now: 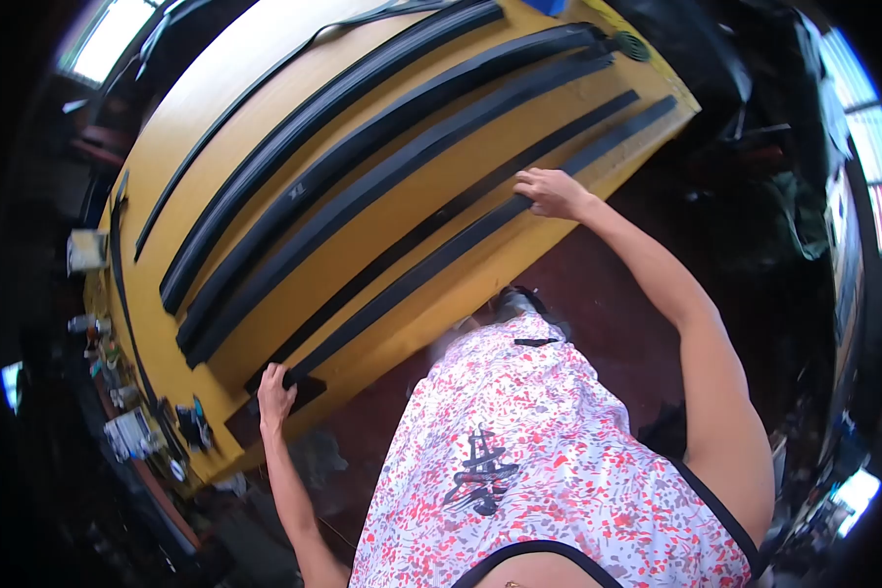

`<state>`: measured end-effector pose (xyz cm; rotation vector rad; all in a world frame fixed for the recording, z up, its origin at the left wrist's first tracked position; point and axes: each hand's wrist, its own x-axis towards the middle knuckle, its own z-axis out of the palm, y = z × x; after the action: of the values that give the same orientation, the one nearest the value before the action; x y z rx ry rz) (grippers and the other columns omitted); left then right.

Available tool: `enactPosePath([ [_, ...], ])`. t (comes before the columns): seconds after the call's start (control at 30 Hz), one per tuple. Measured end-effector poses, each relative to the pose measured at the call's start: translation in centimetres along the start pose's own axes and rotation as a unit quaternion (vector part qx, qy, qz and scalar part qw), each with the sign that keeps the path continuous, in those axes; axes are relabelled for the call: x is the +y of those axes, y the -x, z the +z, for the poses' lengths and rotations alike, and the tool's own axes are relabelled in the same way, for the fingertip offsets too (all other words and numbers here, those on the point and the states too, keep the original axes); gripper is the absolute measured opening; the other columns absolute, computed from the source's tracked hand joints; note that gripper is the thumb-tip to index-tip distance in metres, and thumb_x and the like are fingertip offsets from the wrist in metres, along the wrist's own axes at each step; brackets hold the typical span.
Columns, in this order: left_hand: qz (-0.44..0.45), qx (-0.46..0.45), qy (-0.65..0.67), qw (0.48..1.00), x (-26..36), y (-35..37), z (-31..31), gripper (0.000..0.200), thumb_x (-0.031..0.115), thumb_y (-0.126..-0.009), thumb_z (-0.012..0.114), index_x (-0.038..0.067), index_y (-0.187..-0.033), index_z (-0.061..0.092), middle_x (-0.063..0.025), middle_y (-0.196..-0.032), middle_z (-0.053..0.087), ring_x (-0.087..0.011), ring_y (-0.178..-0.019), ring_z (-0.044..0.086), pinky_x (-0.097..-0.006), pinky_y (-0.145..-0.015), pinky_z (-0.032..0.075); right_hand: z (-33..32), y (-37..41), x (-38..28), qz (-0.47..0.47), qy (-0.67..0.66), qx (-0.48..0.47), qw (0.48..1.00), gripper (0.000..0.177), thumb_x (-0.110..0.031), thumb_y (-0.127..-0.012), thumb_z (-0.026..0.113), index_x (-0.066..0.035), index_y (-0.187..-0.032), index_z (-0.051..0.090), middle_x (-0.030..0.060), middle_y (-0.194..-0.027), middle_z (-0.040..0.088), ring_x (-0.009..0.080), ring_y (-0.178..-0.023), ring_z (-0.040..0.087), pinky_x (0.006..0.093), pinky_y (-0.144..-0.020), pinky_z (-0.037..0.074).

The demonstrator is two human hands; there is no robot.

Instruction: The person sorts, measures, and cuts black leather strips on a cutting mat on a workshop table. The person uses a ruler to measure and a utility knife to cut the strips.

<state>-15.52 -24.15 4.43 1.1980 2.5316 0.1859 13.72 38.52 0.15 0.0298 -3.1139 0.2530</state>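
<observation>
A long black strip lies along the near edge of the yellow table. My right hand is closed on it right of its middle, fingers curled over the far side. At the strip's left end, my left hand has its fingertips pinched together on it. Just beyond lies a narrower black strip, roughly parallel and apart from the first along most of its length. Under the left hand's side, a dark flat piece sticks out at the table edge.
Several wider black bundles of strips lie lengthwise farther back. A dark coil sits at the far right corner. Small tools and a white box are at the left end. Dark red floor shows below the near edge.
</observation>
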Motion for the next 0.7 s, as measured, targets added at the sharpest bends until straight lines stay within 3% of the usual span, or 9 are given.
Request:
enactPosePath([
  [0.23, 0.010, -0.010, -0.037, 0.999, 1.7, 0.0, 0.6, 0.045, -0.001, -0.072, 0.072, 0.003, -0.113, 0.055, -0.0168, -0.109, 0.056, -0.0387, -0.106, 0.054, -0.0462, -0.091, 0.047, -0.5, 1.4, 2.0, 0.052, 0.016, 0.008, 0.998, 0.040, -0.013, -0.067, 0.078, -0.008, -0.104, 0.063, 0.0076, -0.110, 0.059, 0.0277, -0.104, 0.061, 0.0373, -0.092, 0.051],
  [0.4, -0.019, -0.026, -0.094, 0.995, 2.4, -0.7, 0.9, 0.045, 0.000, -0.071, 0.073, 0.004, -0.112, 0.055, -0.0161, -0.108, 0.057, -0.0389, -0.103, 0.057, -0.0470, -0.088, 0.050, -2.8, 5.6, 11.0, 0.137, 0.117, -0.005, 0.984, 0.056, -0.016, -0.057, 0.086, -0.013, -0.109, 0.064, 0.0036, -0.109, 0.060, 0.0252, -0.106, 0.060, 0.0347, -0.091, 0.051],
  [0.47, -0.081, -0.065, -0.129, 0.986, 2.4, -1.2, 1.4, 0.045, 0.002, -0.069, 0.075, 0.003, -0.108, 0.054, -0.0174, -0.106, 0.058, -0.0397, -0.102, 0.058, -0.0478, -0.085, 0.050, -4.5, 7.9, 15.2, 0.170, 0.143, -0.046, 0.974, 0.053, -0.016, -0.059, 0.086, -0.013, -0.108, 0.065, 0.0034, -0.108, 0.061, 0.0249, -0.106, 0.060, 0.0341, -0.091, 0.052],
  [0.63, -0.064, -0.029, -0.161, 0.984, 9.5, -5.3, 4.0, 0.046, 0.002, -0.068, 0.076, 0.001, -0.106, 0.049, -0.0208, -0.107, 0.054, -0.0413, -0.098, 0.059, -0.0493, -0.082, 0.050, -5.8, 11.3, 24.8, 0.101, 0.132, -0.063, 0.984, 0.046, -0.013, -0.064, 0.084, -0.010, -0.106, 0.064, 0.0041, -0.109, 0.062, 0.0254, -0.106, 0.062, 0.0357, -0.088, 0.054],
  [0.67, -0.045, 0.005, -0.153, 0.987, 10.4, -6.0, 5.0, 0.041, -0.002, -0.069, 0.072, 0.000, -0.104, 0.050, -0.0219, -0.104, 0.055, -0.0430, -0.096, 0.059, -0.0491, -0.081, 0.051, -6.1, 11.4, 25.3, 0.074, 0.109, -0.064, 0.989, 0.043, -0.013, -0.065, 0.084, -0.008, -0.103, 0.064, 0.0045, -0.108, 0.063, 0.0255, -0.106, 0.062, 0.0362, -0.086, 0.056],
  [0.7, -0.083, -0.029, -0.167, 0.982, 12.9, -6.8, 4.5, 0.036, -0.006, -0.070, 0.067, -0.001, -0.101, 0.051, -0.0220, -0.102, 0.056, -0.0444, -0.095, 0.059, -0.0490, -0.081, 0.051, -6.4, 11.6, 25.2, 0.057, 0.083, -0.061, 0.993, 0.041, -0.012, -0.066, 0.083, -0.007, -0.101, 0.064, 0.0049, -0.108, 0.063, 0.0257, -0.106, 0.063, 0.0368, -0.085, 0.057],
])
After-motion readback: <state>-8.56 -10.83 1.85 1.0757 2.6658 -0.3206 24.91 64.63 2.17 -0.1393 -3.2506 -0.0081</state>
